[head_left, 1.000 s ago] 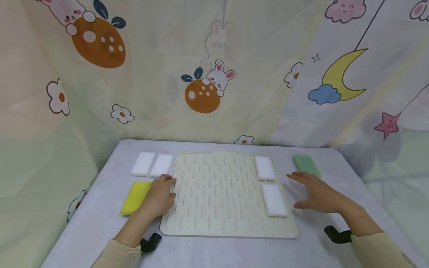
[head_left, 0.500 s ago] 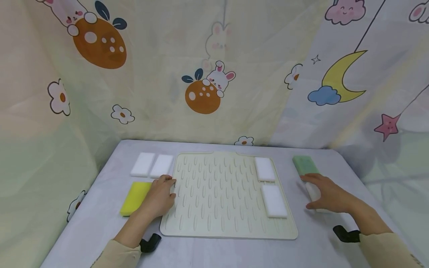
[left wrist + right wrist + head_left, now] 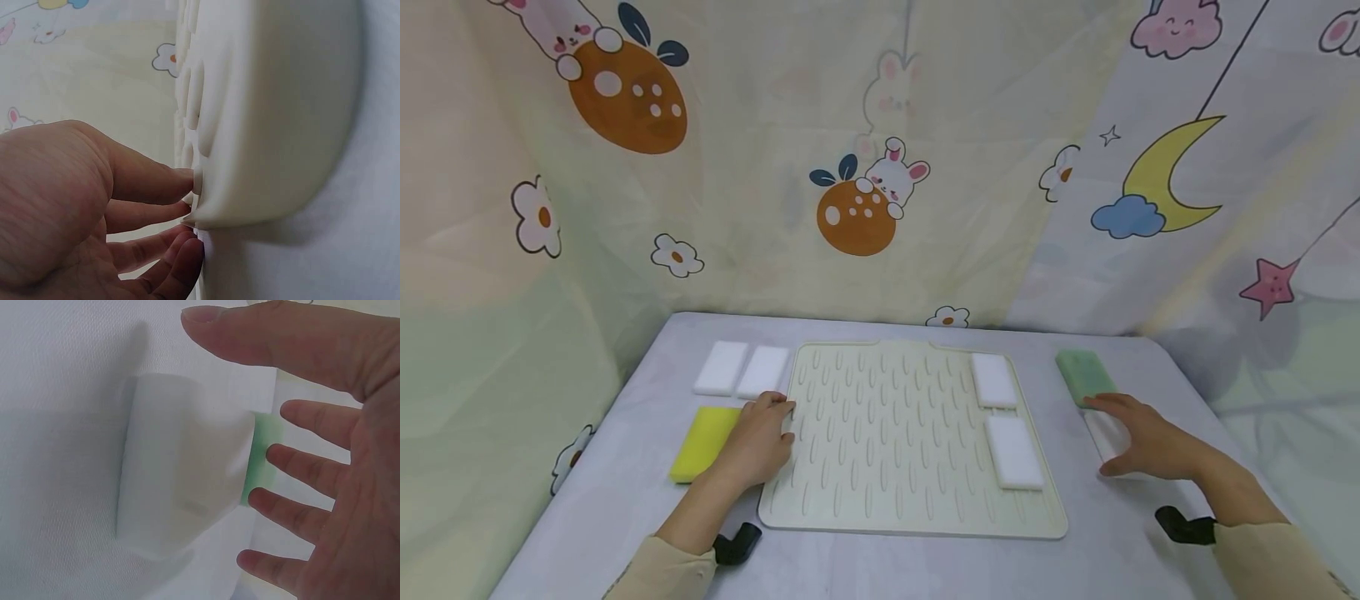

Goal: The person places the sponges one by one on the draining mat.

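My left hand point(image 3: 762, 440) rests at the left edge of a cream ridged mat point(image 3: 887, 433). In the left wrist view, its thumb and fingertips touch the mat's edge point(image 3: 250, 206), not wrapped round it. My right hand point(image 3: 1153, 437) spreads its thumb and fingers above a white sponge-like block point(image 3: 181, 469), partly covered by the hand in the head view. No contact shows between hand and block in the right wrist view. Just beyond that block lies a green sponge point(image 3: 1084, 375). Two white blocks lie on the mat's right side, the upper block point(image 3: 994, 380) and the lower block point(image 3: 1014, 452).
A yellow sponge point(image 3: 703, 442) lies left of my left hand. Behind it are two more white blocks, the outer block point(image 3: 721, 367) and the inner block point(image 3: 763, 372). White cloth covers the table point(image 3: 895, 567). A printed curtain point(image 3: 760, 167) hangs behind.
My right hand has moved right, away from the mat's right edge, to over the white block in front of the green sponge. The left hand has stayed in place.
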